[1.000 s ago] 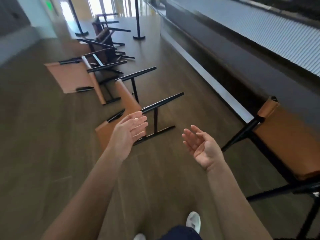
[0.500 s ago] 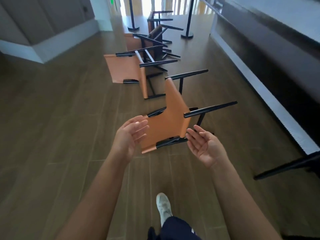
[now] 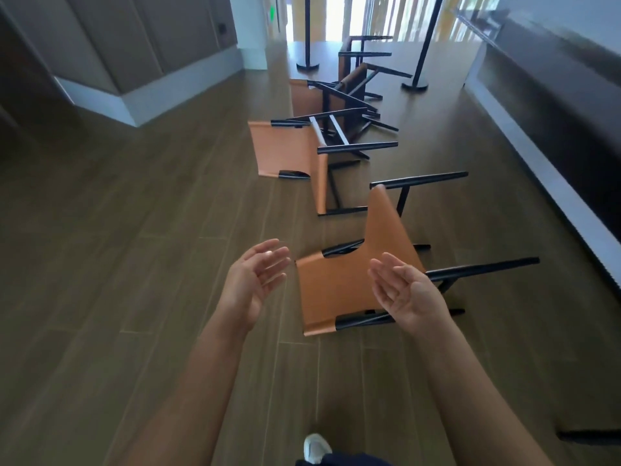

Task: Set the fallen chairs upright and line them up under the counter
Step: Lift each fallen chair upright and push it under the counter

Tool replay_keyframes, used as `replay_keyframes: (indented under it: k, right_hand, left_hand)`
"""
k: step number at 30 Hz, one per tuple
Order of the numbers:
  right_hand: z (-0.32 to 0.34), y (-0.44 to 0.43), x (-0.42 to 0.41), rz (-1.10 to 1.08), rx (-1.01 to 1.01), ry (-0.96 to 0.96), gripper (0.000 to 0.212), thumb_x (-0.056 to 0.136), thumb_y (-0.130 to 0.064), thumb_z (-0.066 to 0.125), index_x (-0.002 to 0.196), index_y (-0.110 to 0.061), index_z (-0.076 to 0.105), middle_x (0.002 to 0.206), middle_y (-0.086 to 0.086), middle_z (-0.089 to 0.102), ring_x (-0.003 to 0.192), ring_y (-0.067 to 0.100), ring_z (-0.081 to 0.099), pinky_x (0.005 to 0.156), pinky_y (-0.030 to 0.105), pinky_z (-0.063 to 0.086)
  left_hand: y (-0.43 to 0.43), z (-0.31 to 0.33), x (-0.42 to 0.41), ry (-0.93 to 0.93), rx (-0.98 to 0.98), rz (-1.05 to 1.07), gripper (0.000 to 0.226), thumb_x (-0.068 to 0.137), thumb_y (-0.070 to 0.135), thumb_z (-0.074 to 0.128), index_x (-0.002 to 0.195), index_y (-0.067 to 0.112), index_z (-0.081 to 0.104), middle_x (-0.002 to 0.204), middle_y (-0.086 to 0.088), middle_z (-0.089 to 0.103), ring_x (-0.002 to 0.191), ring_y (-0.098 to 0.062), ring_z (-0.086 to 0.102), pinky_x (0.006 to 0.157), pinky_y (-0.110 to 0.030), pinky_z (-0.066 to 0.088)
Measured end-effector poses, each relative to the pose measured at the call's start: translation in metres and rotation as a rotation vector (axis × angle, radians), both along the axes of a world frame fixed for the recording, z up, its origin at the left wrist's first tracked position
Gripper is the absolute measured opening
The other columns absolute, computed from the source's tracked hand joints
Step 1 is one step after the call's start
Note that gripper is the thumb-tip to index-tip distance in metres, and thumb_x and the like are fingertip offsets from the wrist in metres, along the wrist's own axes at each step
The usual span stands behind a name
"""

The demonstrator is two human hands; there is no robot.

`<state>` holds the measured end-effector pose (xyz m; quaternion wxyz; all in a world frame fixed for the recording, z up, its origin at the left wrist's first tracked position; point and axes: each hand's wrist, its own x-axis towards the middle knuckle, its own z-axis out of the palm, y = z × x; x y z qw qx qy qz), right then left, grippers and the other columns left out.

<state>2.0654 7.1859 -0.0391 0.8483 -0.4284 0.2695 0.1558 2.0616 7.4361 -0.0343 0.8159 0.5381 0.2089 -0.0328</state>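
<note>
Reaching for near chair, on its side. My left hand, right hand spread, empty. Next: grip backrest, tip upright.

The nearest chair has orange-tan upholstery and a black frame. The second chair has the same orange-tan and black, with two pale bars under the seat. The floor is brown wood-grain planking with thin pale joints. The counter has a dark front and a white base strip. The stanchion is black and the shoe is white.
</note>
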Motion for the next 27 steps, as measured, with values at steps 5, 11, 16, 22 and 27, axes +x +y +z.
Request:
replay_keyframes:
  k: [5, 11, 16, 22, 27]
  right_hand:
    - [0.001, 0.029, 0.043, 0.008, -0.002, 0.012, 0.026, 0.101, -0.012, 0.042, 0.115, -0.01, 0.064, 0.107, 0.008, 0.075, 0.098, 0.021, 0.072, 0.08, 0.034, 0.052]
    - [-0.01, 0.079, 0.086, -0.044, 0.003, 0.049, 0.027, 0.101, -0.01, 0.041, 0.115, -0.01, 0.064, 0.105, 0.008, 0.075, 0.106, 0.023, 0.067, 0.083, 0.035, 0.051]
    - [-0.019, 0.133, 0.122, -0.164, 0.012, 0.059, 0.028, 0.1, -0.01, 0.04, 0.113, -0.011, 0.065, 0.103, 0.007, 0.076, 0.101, 0.021, 0.069, 0.081, 0.034, 0.051]
    - [-0.037, 0.199, 0.152, -0.304, 0.018, 0.102, 0.029, 0.098, -0.009, 0.04, 0.105, -0.013, 0.068, 0.095, 0.005, 0.077, 0.091, 0.018, 0.072, 0.079, 0.033, 0.052]
    - [-0.06, 0.228, 0.173, -0.396, 0.066, 0.163, 0.03, 0.097, -0.007, 0.039, 0.101, -0.014, 0.068, 0.087, 0.004, 0.077, 0.091, 0.019, 0.069, 0.079, 0.031, 0.051]
  left_hand:
    - [0.028, -0.004, 0.038, -0.008, -0.052, 0.04, 0.029, 0.096, 0.008, 0.041, 0.113, 0.014, 0.064, 0.111, -0.009, 0.071, 0.103, -0.024, 0.067, 0.089, -0.037, 0.05]
    - [0.074, -0.01, 0.09, -0.008, -0.085, 0.002, 0.028, 0.096, 0.007, 0.041, 0.111, 0.013, 0.065, 0.108, -0.009, 0.072, 0.104, -0.025, 0.067, 0.094, -0.039, 0.049]
    - [0.129, -0.017, 0.146, -0.003, -0.045, -0.126, 0.027, 0.093, 0.008, 0.045, 0.109, 0.016, 0.065, 0.108, -0.006, 0.073, 0.107, -0.024, 0.066, 0.095, -0.037, 0.048]
    - [0.19, -0.024, 0.211, 0.023, -0.014, -0.292, 0.027, 0.09, 0.009, 0.051, 0.113, 0.016, 0.064, 0.11, -0.005, 0.073, 0.106, -0.02, 0.068, 0.088, -0.032, 0.049]
    - [0.211, -0.041, 0.256, 0.077, 0.008, -0.397, 0.026, 0.092, 0.012, 0.049, 0.113, 0.016, 0.063, 0.112, -0.006, 0.072, 0.104, -0.019, 0.068, 0.091, -0.035, 0.049]
